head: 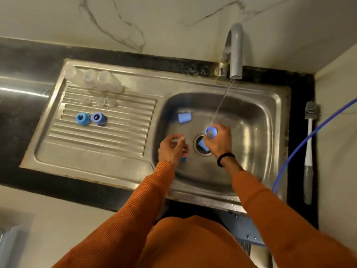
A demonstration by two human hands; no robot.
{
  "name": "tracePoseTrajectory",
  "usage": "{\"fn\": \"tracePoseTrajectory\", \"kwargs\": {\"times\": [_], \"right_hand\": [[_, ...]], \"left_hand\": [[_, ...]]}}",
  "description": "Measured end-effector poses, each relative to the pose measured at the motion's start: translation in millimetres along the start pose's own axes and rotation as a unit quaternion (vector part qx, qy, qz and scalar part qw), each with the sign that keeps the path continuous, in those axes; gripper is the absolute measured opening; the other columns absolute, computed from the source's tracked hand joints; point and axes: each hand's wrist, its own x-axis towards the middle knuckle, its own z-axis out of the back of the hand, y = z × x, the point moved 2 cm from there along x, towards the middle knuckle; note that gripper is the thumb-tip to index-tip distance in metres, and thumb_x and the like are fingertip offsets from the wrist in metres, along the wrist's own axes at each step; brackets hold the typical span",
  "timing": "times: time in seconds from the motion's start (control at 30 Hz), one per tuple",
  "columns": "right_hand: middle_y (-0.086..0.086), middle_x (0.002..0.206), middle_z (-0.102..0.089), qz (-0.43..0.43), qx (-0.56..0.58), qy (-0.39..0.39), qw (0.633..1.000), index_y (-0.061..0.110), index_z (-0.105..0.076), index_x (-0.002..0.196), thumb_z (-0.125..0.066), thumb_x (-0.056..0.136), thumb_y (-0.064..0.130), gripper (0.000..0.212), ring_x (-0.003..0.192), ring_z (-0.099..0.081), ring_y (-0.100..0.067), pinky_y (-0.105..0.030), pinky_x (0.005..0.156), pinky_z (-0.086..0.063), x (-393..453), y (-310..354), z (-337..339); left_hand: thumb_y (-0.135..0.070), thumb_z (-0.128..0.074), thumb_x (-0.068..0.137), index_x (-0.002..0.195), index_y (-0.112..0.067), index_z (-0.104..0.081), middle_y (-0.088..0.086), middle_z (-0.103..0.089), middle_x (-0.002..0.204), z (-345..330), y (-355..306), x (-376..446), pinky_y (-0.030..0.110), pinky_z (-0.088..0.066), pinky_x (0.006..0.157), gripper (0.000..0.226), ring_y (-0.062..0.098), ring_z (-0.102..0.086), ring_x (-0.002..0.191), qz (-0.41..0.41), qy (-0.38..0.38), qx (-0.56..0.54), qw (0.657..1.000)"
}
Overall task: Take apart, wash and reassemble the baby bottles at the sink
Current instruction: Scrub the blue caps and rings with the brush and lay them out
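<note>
Two hands over steel sink basin (251,117): right hand (219,141) grips light-blue plastic bottle cap (211,131) under tap stream; left hand (172,149) at 9 o'clock, fingers loosely curled, empty.

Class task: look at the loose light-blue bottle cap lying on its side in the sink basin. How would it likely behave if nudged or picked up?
The light-blue cap lies on its side and looks tapered, so a nudge would probably roll it in a curve. The sink basin is wet steel sloping to the drain, so it may slide there. It looks like small hollow plastic, likely light and slippery when wet.
</note>
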Motion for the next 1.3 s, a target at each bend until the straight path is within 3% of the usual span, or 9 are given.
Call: {"fn": "tracePoseTrajectory", "kwargs": {"times": [0.2,0.33,0.53,0.7,0.8,0.9,1.03,1.17,1.3], "right_hand": [[-0.009,0.107,-0.068,0.152,0.061,-0.092,0.982,0.008,-0.068,0.112,-0.079,0.081,0.013,0.033,0.100,-0.065,-0.025,-0.041,0.090,-0.056,39.1,61.8,76.5],[0.011,0.107,-0.073,0.151,0.120,-0.083,0.978,0.025,-0.066,0.114,-0.082,0.083,0.021,0.036,0.100,-0.069,-0.004,-0.019,0.088,-0.055,35.7,66.1,98.4],[0.009,0.107,-0.075,0.098,0.230,-0.019,0.968,0.014,-0.066,0.116,-0.084,0.084,0.010,0.037,0.099,-0.071,0.000,-0.016,0.082,-0.057,38.9,56.2,102.7],[0.000,0.125,-0.071,0.066,0.168,0.016,0.983,0.015,-0.065,0.129,-0.086,0.083,0.013,0.051,0.113,-0.068,-0.013,-0.028,0.099,-0.055,41.9,52.6,104.8],[-0.016,0.142,-0.058,-0.010,-0.003,-0.075,0.997,0.010,-0.055,0.144,-0.077,0.088,0.018,0.061,0.130,-0.055,-0.031,-0.036,0.110,-0.043,43.8,30.8,125.0],[-0.031,0.144,-0.045,-0.123,-0.163,-0.157,0.966,0.001,-0.047,0.145,-0.069,0.092,0.023,0.062,0.134,-0.045,-0.048,-0.048,0.114,-0.036,31.0,-5.1,158.2],[-0.038,0.141,-0.043,-0.276,-0.204,-0.160,0.926,-0.012,-0.043,0.139,-0.062,0.096,0.013,0.053,0.130,-0.046,-0.052,-0.054,0.110,-0.040,11.1,-55.9,191.0],[-0.031,0.121,-0.066,-0.289,-0.235,-0.125,0.920,-0.010,-0.063,0.122,-0.069,0.093,0.012,0.037,0.117,-0.062,-0.046,-0.047,0.095,-0.053,-0.5,-79.3,208.2],[-0.035,0.120,-0.064,-0.284,-0.243,-0.128,0.919,-0.011,-0.064,0.119,-0.069,0.092,0.010,0.034,0.116,-0.060,-0.048,-0.049,0.096,-0.053,-7.5,-81.2,208.5]], "left_hand": [[-0.034,-0.050,0.109,0.126,-0.001,-0.061,0.021,-0.071,0.101,-74.7,-60.7,29.6,0.028,-0.060,0.063,0.039,0.023,-0.069,0.073,0.097,0.071,-0.103,0.987],[-0.049,-0.044,0.108,0.121,-0.004,-0.066,0.011,-0.078,0.091,-103.3,-95.8,28.1,0.031,-0.061,0.067,0.052,0.019,-0.075,0.074,0.168,0.191,-0.167,0.952],[-0.013,-0.071,0.097,0.124,-0.001,-0.068,0.016,-0.074,0.113,-116.1,-116.0,26.5,0.024,-0.060,0.066,0.030,0.018,-0.074,0.086,0.064,0.190,-0.168,0.965],[0.004,-0.078,0.086,0.107,-0.011,-0.069,0.012,-0.074,0.108,-117.3,-123.5,33.9,0.040,-0.065,0.083,0.027,0.028,-0.074,0.099,-0.047,0.116,-0.092,0.988],[0.008,-0.073,0.088,0.101,-0.013,-0.067,0.010,-0.072,0.103,-121.1,-126.1,35.3,0.032,-0.065,0.074,0.025,0.025,-0.072,0.095,-0.055,0.116,-0.122,0.984],[0.002,-0.069,0.094,0.101,-0.016,-0.068,0.013,-0.072,0.108,-126.2,-125.0,31.2,0.032,-0.064,0.074,0.020,0.030,-0.075,0.096,-0.022,0.144,-0.163,0.976],[0.001,-0.056,0.103,0.120,-0.008,-0.064,0.023,-0.073,0.113,-127.8,-121.2,26.7,0.036,-0.065,0.077,0.021,0.035,-0.077,0.094,0.098,0.211,-0.249,0.940],[-0.005,-0.060,0.101,0.122,0.005,-0.066,0.029,-0.072,0.115,-118.7,-116.7,24.6,0.041,-0.064,0.080,0.024,0.041,-0.075,0.101,0.185,0.220,-0.336,0.897],[-0.015,-0.068,0.099,0.123,0.007,-0.064,0.029,-0.074,0.110,-111.9,-115.3,25.0,0.036,-0.064,0.073,0.033,0.039,-0.076,0.099,0.183,0.226,-0.339,0.895]]}}
